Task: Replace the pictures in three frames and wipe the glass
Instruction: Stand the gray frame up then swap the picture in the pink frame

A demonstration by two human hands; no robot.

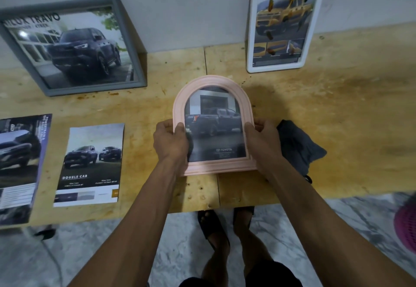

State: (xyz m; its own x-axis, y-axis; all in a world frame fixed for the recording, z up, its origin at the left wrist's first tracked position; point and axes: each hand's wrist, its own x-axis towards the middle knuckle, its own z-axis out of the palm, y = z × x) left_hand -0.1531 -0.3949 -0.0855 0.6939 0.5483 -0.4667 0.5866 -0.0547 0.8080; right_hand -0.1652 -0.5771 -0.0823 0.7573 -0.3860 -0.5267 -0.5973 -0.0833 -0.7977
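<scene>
Left hand [172,139]: grips the pink arched plastic picture frame [213,84] at centre (thumb on glass).
Right hand [262,137]: grips its right edge.
Dark grey cloth [299,145]: on the wooden table [337,106], right of frame.

Both forearms reaching forward and slightly inward. Left hand [172,139] gripping the left edge of the pink arched frame [211,84], thumb on the front. Right hand [262,139] mirroring it on the right edge, fingers curled behind.
</scene>
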